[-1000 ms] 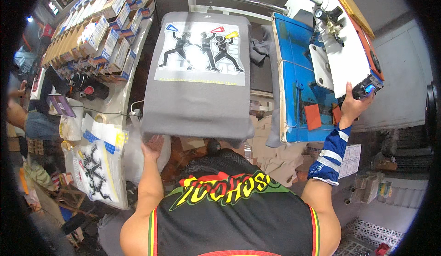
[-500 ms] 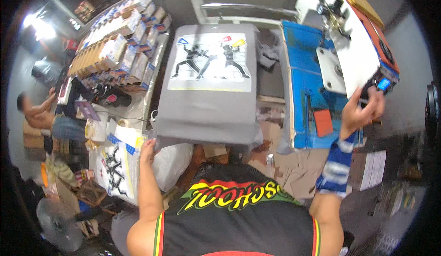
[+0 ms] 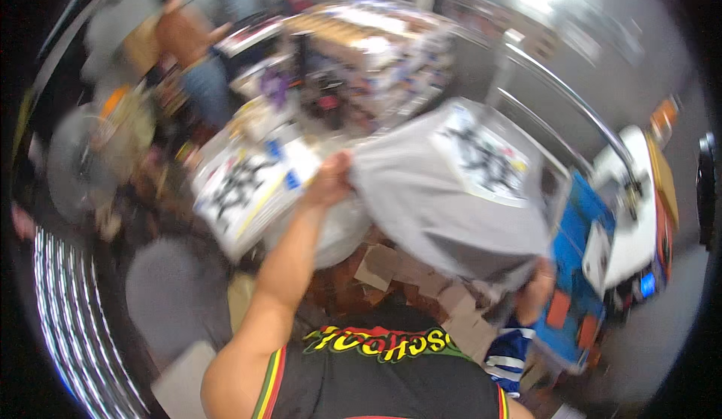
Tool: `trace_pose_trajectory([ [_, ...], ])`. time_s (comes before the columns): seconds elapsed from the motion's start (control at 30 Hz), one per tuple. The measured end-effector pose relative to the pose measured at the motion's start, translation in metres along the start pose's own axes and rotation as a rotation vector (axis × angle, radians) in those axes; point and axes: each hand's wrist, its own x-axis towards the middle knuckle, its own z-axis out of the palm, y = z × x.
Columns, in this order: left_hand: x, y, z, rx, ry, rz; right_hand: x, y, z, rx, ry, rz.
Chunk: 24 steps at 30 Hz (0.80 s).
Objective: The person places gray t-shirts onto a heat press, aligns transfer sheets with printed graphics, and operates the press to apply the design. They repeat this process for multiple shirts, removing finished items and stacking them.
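Note:
A grey T-shirt [image 3: 429, 186] is stretched up in front of me, blurred by motion. White artwork with dark figures [image 3: 485, 159] shows on its far part. My left hand [image 3: 331, 178] is closed on its near left edge, with the arm reaching forward. At the near right corner my right hand [image 3: 535, 287] is closed on the cloth, its fingers partly smeared; a blue and white sleeve [image 3: 508, 360] covers that forearm. The cloth between the hands sags toward me. Left of my left hand lies a printed sheet with dark figures [image 3: 241, 186].
Stacked boxes [image 3: 376, 50] stand beyond the sheet. To the right are a blue panel [image 3: 568, 246] and a machine with a lit blue screen [image 3: 648, 285]. A person [image 3: 184, 35] is at the far left, beyond a fan [image 3: 79, 163]. Cardboard pieces [image 3: 466, 317] lie below the shirt.
My view has swung left. My right hand has left the screen device and now grips the shirt. My left hand has raised its edge, so the shirt no longer lies flat.

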Motion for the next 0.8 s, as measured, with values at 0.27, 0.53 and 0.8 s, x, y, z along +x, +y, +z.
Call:
trace_pose_trajectory([
  [0.27, -0.348, -0.002, -0.05, -0.5, -0.009, 0.403, -0.075, -0.215, 0.167, -0.541, -0.114, -1.07],
  [0.53, -0.81, 0.076, 0.087, 0.167, 0.812, 1.636, -0.276, -0.229, 0.427, 0.747, -1.894, 0.346],
  [0.8, -0.978, -0.002, 0.289, 0.257, 2.218, 1.833, -0.575, -0.116, 0.488, 0.218, -2.252, 0.913],
])
